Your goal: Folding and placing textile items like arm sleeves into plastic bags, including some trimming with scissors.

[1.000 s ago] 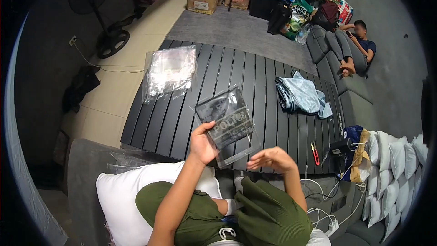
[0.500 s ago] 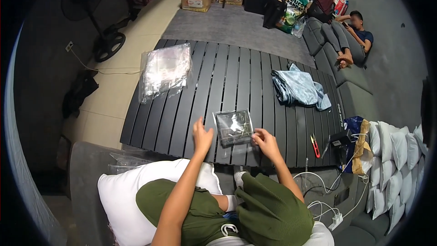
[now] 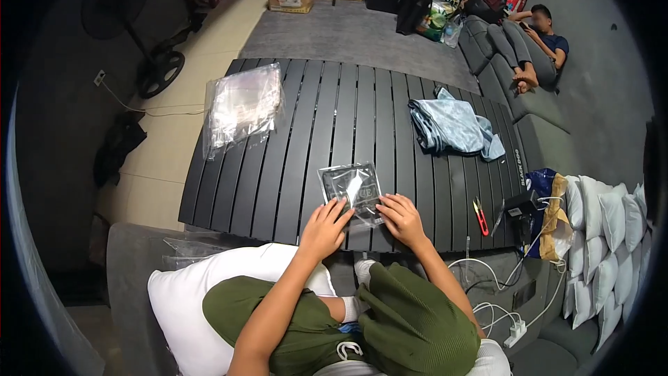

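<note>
A clear plastic sleeve with a dark, flat, square item inside [image 3: 352,182] lies on the black slatted table [image 3: 299,146], close to its near edge. My left hand [image 3: 324,228] rests on the sleeve's near left corner with fingers stretched out. On the near right side, my right hand [image 3: 401,221] lies over the edge of the sleeve, its fingers extended and pressing lightly. Neither hand is wrapped round anything. Glare on the plastic hides part of the item inside.
A stack of clear plastic bags [image 3: 245,108] lies at the table's far left. A folded light-blue cloth [image 3: 456,125] and red-handled snippers [image 3: 481,217] are on the right. White cables and a power strip [image 3: 515,333] sit beside me. Another person [image 3: 546,42] reclines on the grey sofa.
Both hands have come onto the sleeve; the left moved right and nearer, the right moved slightly left. The sleeve lies turned a little differently. The whole view has shifted slightly.
</note>
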